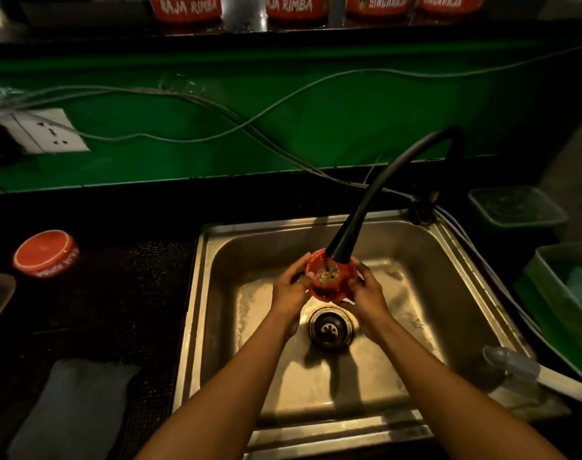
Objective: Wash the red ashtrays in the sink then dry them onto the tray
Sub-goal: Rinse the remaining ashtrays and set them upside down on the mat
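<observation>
round red plastic ashtray with notched rim held above the stainless steel sink basin, directly under the nozzle of the black flexible faucet hose. nozzle tip poised at the upper rim of the ashtray; open face tilted up toward the camera, dark residue visible inside. running water not clearly discernible.

left hand gripping the left edge, fingers curled round the rim. right hand gripping the right edge likewise. held between both hands, roughly equal share, neither nearer than the other.

key relation: ashtray axis tilted up and back toward the nozzle, round metal drain strainer just below and slightly nearer the body. judged step: rinsing the interior; emptying likely calls for tipping the open face forward and down over the drain.

second red round ashtray, upside down, resting on the dark counter well left of the sink, nearer the left hand. folded grey cloth lying on the counter at lower left. drying tray not identified with certainty. slip risk judged moderate on wet plastic.
</observation>
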